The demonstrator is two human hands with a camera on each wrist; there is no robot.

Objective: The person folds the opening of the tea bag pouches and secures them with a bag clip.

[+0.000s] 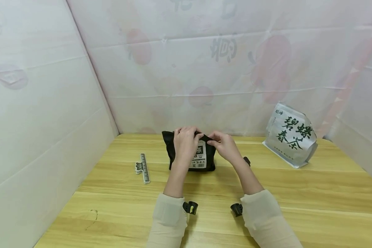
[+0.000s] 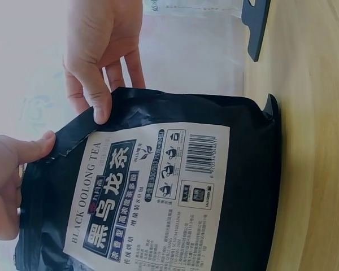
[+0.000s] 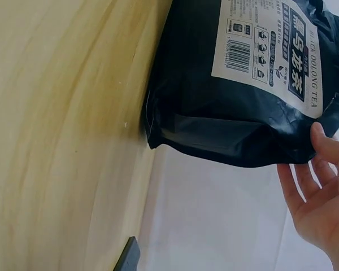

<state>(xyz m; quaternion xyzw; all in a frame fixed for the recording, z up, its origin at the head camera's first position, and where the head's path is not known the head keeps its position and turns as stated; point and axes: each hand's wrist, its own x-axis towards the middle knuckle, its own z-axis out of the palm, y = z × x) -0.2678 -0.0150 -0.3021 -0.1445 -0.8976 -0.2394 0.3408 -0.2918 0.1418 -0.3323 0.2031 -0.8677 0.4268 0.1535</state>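
Observation:
A black pouch of black oolong tea with a pale printed label stands upright on the table. My left hand grips its top edge toward the left, thumb in front and fingers behind. At the top right corner, my right hand pinches the folded edge between thumb and fingers. The right thumb presses the front film near the label's end. In the left wrist view the top strip bends between the two hands. The pouch's back and what it contains are hidden.
A flat clip with a dark ridged bar lies left of the pouch. A white tea bag with green characters leans at the back right. A small dark object shows partly behind my right wrist. Cloth walls bound the wooden table.

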